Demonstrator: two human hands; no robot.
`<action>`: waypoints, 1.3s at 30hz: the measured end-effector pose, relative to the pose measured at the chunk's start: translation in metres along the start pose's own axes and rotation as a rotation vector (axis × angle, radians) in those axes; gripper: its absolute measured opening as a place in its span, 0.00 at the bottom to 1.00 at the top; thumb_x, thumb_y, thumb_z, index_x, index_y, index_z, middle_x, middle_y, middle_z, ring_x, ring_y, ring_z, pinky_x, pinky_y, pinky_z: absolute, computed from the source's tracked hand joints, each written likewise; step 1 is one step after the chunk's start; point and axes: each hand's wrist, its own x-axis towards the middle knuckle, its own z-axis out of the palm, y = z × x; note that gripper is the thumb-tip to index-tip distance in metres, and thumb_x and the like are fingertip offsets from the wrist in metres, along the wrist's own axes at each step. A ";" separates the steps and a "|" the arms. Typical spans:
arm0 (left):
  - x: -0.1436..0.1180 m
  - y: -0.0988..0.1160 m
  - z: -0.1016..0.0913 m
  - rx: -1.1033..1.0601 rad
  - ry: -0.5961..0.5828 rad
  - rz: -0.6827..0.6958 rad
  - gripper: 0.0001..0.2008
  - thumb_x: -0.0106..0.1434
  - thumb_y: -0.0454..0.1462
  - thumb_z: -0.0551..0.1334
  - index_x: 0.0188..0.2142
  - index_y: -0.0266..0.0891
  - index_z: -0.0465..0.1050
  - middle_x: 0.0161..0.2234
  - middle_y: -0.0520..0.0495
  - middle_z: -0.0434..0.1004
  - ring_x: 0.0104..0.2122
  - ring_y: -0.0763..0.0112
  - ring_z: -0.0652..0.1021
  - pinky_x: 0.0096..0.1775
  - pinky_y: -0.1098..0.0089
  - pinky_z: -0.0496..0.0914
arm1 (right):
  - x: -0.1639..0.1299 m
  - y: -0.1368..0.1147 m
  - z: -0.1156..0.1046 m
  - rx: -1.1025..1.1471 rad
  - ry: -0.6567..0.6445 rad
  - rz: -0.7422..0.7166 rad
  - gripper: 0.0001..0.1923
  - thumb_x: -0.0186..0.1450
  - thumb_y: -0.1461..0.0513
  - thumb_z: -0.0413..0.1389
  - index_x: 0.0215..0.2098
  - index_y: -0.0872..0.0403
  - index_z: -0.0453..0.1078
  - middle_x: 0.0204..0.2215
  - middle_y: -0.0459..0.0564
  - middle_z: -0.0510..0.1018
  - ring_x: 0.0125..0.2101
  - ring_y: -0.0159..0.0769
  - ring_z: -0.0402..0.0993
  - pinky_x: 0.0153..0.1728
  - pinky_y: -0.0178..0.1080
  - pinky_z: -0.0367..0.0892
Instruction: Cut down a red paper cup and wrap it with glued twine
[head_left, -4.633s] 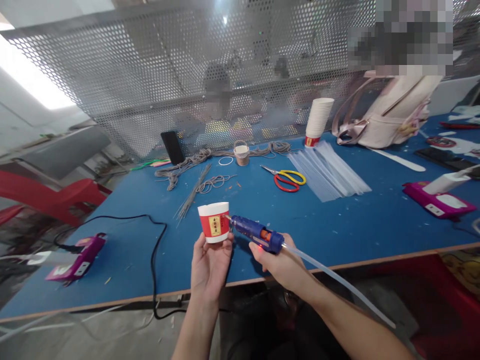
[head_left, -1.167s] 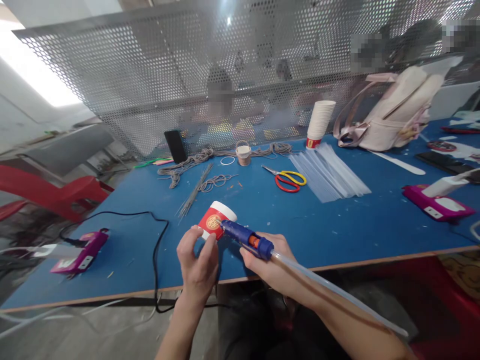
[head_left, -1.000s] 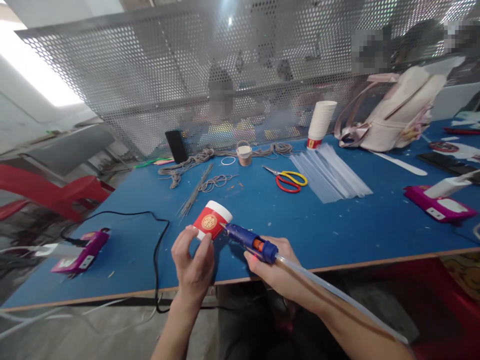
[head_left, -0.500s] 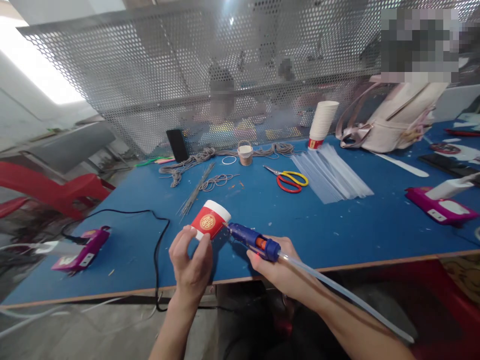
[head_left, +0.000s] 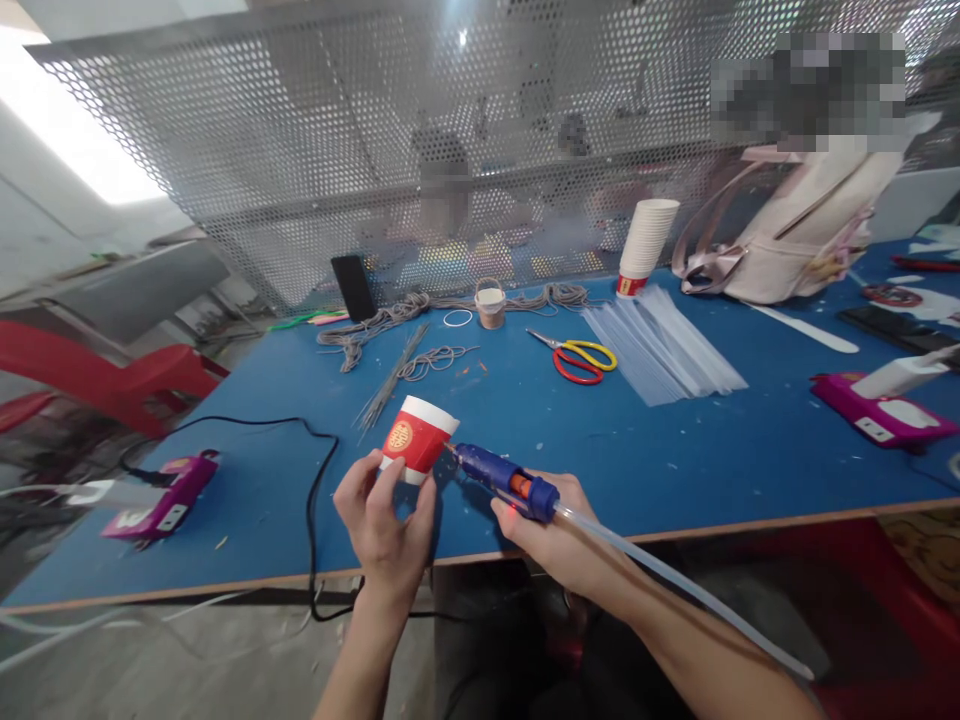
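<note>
Tilted above the near part of the table, a red and white paper cup (head_left: 422,440) with a gold emblem is pinched near its base by my left hand (head_left: 386,510). My right hand (head_left: 559,535) is wrapped round a blue hot glue gun (head_left: 491,470). The gun's nozzle points left and meets or nearly meets the right side of the cup; exact contact cannot be made out. A long clear glue stick (head_left: 675,575) trails from the gun's back over my right forearm.
On the blue table (head_left: 517,420) lie scissors (head_left: 577,358), clear plastic strips (head_left: 660,350), grey cord (head_left: 390,322) and thin wires (head_left: 394,380). A small bucket (head_left: 490,305), a cup stack (head_left: 646,245), a phone (head_left: 353,287) and a backpack (head_left: 780,250) stand behind. A black cable (head_left: 319,500) crosses the left.
My left hand has turned the cup, so its gold emblem has shifted left. The glue gun in my right hand stays almost in place.
</note>
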 end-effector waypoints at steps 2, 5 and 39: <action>0.001 0.003 0.002 0.001 0.017 -0.049 0.28 0.51 0.29 0.69 0.50 0.45 0.64 0.44 0.45 0.66 0.44 0.61 0.72 0.43 0.58 0.70 | 0.000 0.000 0.001 0.007 0.007 -0.009 0.12 0.55 0.63 0.55 0.18 0.53 0.57 0.16 0.40 0.60 0.19 0.26 0.53 0.21 0.31 0.54; -0.001 0.005 0.005 -0.034 0.030 -0.113 0.28 0.49 0.30 0.70 0.48 0.44 0.64 0.42 0.45 0.66 0.43 0.61 0.72 0.42 0.58 0.70 | 0.001 -0.003 0.003 0.009 0.005 -0.041 0.11 0.55 0.63 0.55 0.18 0.53 0.57 0.17 0.40 0.61 0.19 0.26 0.54 0.21 0.30 0.55; 0.002 0.026 0.011 -0.781 0.128 -1.167 0.22 0.45 0.35 0.73 0.39 0.39 0.66 0.34 0.51 0.71 0.34 0.73 0.76 0.38 0.71 0.71 | 0.000 -0.002 0.009 0.044 0.007 0.007 0.13 0.55 0.62 0.54 0.18 0.52 0.55 0.16 0.41 0.61 0.18 0.26 0.55 0.19 0.30 0.56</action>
